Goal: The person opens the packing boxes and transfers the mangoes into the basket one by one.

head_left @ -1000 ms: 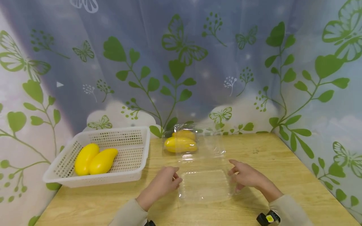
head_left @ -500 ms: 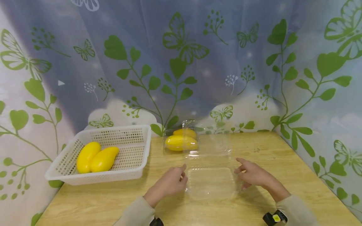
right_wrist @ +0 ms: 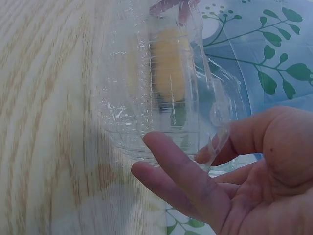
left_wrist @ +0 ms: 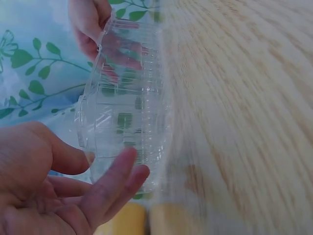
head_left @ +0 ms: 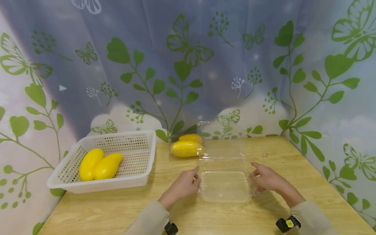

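Observation:
A clear plastic clamshell box [head_left: 224,186] stands on the table, its lid [head_left: 223,147] folded back toward the curtain. My left hand [head_left: 185,184] holds its left side near the rim. In the left wrist view, the thumb sits at the rim while other fingers [left_wrist: 115,181] extend along the wall. On the opposite side, my right hand [head_left: 268,179] pinches the rim. The right wrist view shows the thumb against that edge and two fingers [right_wrist: 171,166] stretched along the outside. Behind the box, to the left, two yellow mangoes [head_left: 187,149] lie in another clear container.
A white perforated plastic basket [head_left: 138,163] stands on the left of the wooden table [head_left: 117,209] with two more yellow mangoes [head_left: 107,165] inside. A patterned curtain [head_left: 188,81] hangs along the back and sides.
Both hands have moved right together, and the open clamshell box has slid right along the table between them. The mangoes and the basket have stayed in place.

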Demonstrator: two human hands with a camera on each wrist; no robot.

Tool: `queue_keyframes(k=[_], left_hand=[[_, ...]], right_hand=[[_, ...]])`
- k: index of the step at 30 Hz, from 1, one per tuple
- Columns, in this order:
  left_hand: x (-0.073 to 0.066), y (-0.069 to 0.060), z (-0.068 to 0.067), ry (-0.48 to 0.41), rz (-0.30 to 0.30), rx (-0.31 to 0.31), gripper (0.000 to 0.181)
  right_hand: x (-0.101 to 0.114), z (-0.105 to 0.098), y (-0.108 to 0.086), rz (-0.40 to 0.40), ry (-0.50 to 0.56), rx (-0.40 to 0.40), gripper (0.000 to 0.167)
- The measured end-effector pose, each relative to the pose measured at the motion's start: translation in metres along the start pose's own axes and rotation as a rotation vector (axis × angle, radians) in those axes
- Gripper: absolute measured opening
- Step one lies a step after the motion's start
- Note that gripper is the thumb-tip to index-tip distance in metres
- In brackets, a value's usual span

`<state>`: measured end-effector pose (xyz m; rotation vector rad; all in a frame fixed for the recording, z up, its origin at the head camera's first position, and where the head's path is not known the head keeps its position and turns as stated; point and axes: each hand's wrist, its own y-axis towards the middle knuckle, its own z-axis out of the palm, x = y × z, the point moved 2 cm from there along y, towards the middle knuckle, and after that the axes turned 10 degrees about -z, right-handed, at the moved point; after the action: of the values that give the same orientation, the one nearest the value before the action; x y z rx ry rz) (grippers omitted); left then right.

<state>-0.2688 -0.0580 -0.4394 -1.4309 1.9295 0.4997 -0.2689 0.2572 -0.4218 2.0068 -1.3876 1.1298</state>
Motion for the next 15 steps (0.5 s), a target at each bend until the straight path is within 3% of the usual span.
queue_keyframes(k=[6, 15], left_hand=[[-0.002, 0.009, 0.005, -0.112, -0.021, -0.001, 0.057], [-0.017, 0.026, 0.021, -0.145, -0.015, -0.013, 0.055]], right_hand=[[-0.004, -0.007, -0.002, 0.006, 0.002, -0.017, 0.082], [-0.018, -0.025, -0.006, 0.029, 0.006, -0.048, 0.082]])
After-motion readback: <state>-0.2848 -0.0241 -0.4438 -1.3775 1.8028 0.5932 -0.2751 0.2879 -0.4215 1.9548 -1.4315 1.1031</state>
